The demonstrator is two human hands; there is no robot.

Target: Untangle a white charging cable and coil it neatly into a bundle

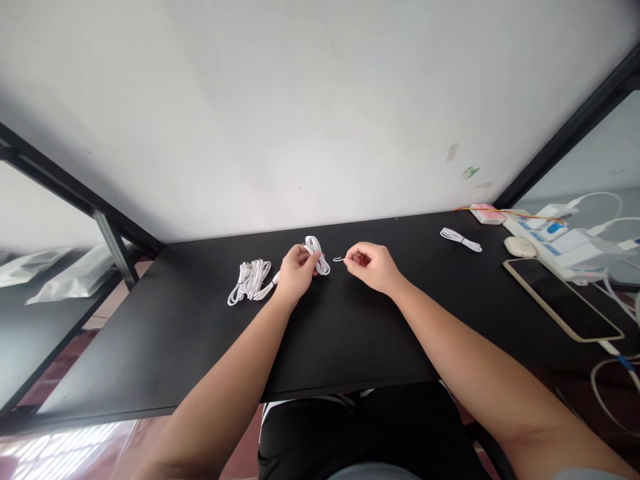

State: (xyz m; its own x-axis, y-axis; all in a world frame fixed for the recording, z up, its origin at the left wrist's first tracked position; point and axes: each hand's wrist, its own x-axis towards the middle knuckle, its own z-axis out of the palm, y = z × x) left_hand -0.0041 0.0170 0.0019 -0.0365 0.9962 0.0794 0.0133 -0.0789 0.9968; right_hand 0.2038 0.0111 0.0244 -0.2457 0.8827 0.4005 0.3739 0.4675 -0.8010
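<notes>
My left hand is closed around a coiled white cable just above the black table. My right hand pinches a small white twist tie whose free end points toward the coil. The two hands sit a short gap apart near the table's middle. A loose bundle of white cables lies on the table just left of my left hand.
A tied white cable lies at the back right. Further right are a phone, a white mouse, a power strip with chargers and a pink box. A white wall stands behind the table.
</notes>
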